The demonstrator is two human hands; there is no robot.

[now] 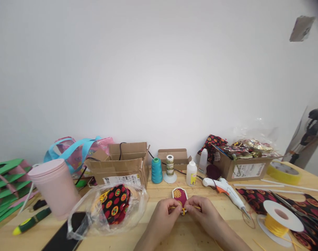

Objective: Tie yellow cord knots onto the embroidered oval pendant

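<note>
A small dark-red padded piece [182,197] with a white border and gold pattern lies on the wooden table in front of me. At its near end sits a knot of yellow cord [183,210]. My left hand [167,212] pinches one side of this cord between thumb and fingertips. On the other side, my right hand [202,209] pinches the cord in the same way. Both hands are close together, almost touching the padded piece. A spool of yellow cord [281,218] lies to the right of my right hand.
Behind the hands stand a teal thread cone [156,170], a ribbon roll [169,166] and a glue bottle [191,173]. To the right lies a glue gun [227,193], with patterned fabric [253,201] beyond. On the left are a plastic bag [133,212], a pink cup [55,188] and a cardboard box [117,167].
</note>
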